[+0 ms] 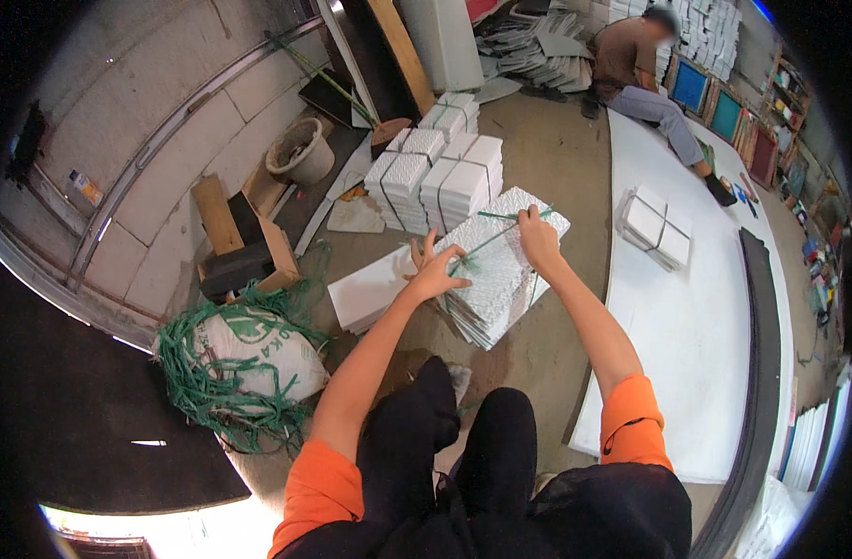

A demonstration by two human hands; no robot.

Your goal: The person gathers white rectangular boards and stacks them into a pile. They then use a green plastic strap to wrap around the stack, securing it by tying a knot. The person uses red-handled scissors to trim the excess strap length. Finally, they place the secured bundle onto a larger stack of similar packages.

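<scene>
A stack of silvery-white textured sheets (pixel 497 278) stands on the floor in front of my knees. A green plastic strap (pixel 488 245) crosses its top, with a loose tuft near the left edge. My right hand (pixel 538 238) is closed over the far part of the stack, gripping the strap, and a free end sticks out beside it. At the stack's left edge, my left hand (pixel 433 272) has its fingers spread, with thumb and forefinger curved apart around the tuft. Whether those fingertips touch the strap is hard to see.
Strapped white bundles (pixel 459 182) stand just beyond; loose white sheets (pixel 370 288) lie left. A sack (pixel 263 349) draped with green straps sits near a cardboard box (pixel 279 264). On the right, a white board (pixel 673 345) bears another bundle (pixel 656 229). A person (pixel 631 70) sits at its far end.
</scene>
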